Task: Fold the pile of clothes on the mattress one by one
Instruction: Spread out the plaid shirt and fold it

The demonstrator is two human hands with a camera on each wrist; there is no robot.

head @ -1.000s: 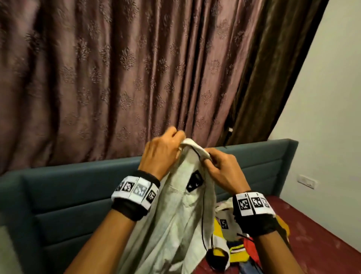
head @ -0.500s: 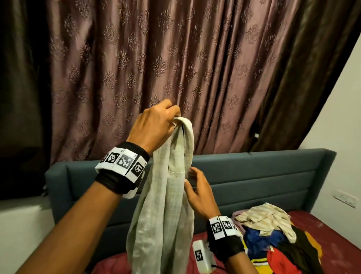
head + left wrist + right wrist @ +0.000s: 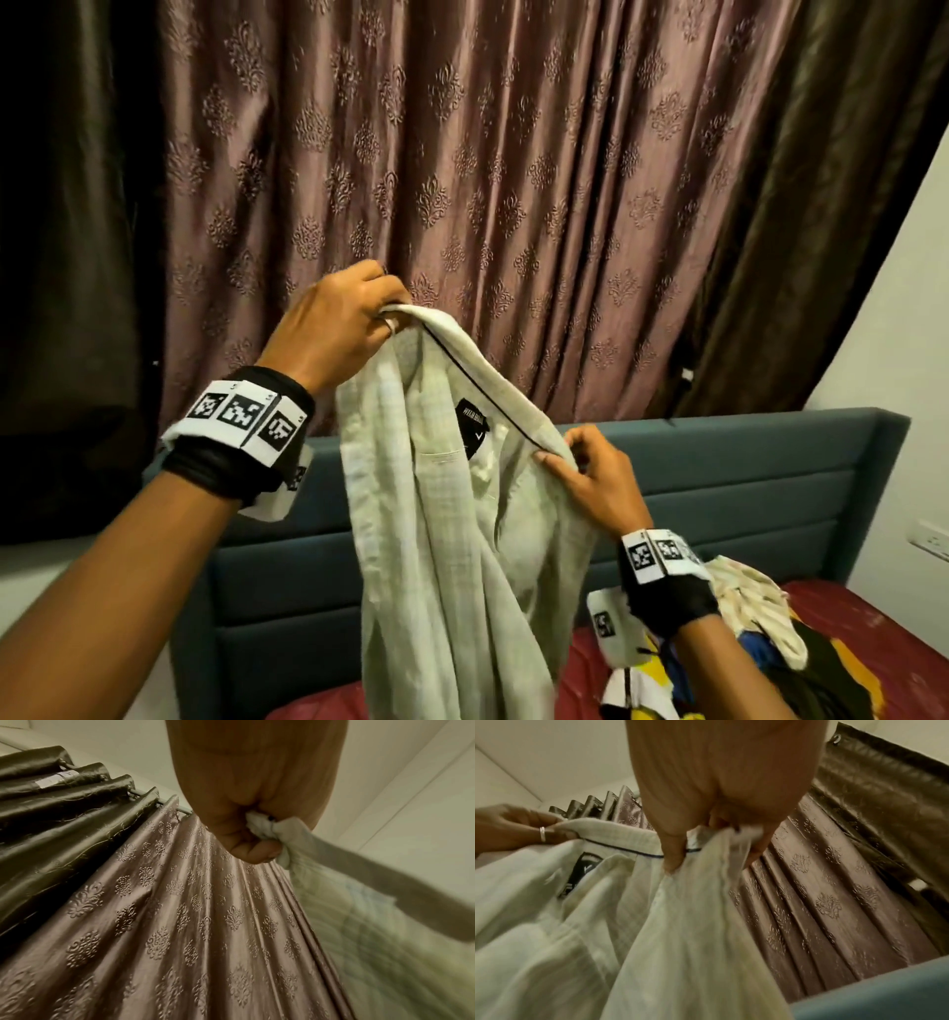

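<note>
Shirt (image 3: 452,539), pale off-white with a faint woven check: you held it up in the air in front of the curtain (image 3: 488,180), its body hanging down past the headboard (image 3: 744,488). Collar: stretched as a slanting band between your two hands, the left end higher than the right, with a thin dark line running along it. Label: one black tag sewn inside below the collar, lettering too small to read.

Left hand (image 3: 334,329): your fingers were curled tight round the bunched end of the collar, the cloth squeezed between thumb and forefinger in the left wrist view. A ring showed on one finger in the right wrist view.

Right hand (image 3: 590,473): you pinched the lower end of the collar, thumb on the near side, fingers curled behind the fabric.

Wrists: each carried a black band with white printed square markers.

Pile of clothes (image 3: 760,632): mixed cream, blue, yellow, red and dark pieces, lying loose on the red mattress (image 3: 873,622) at lower right, just below your right forearm.

Surroundings: teal padded headboard behind the mattress; mauve patterned curtain with darker panels at either side; white wall (image 3: 898,308) at right with a socket (image 3: 929,539).
</note>
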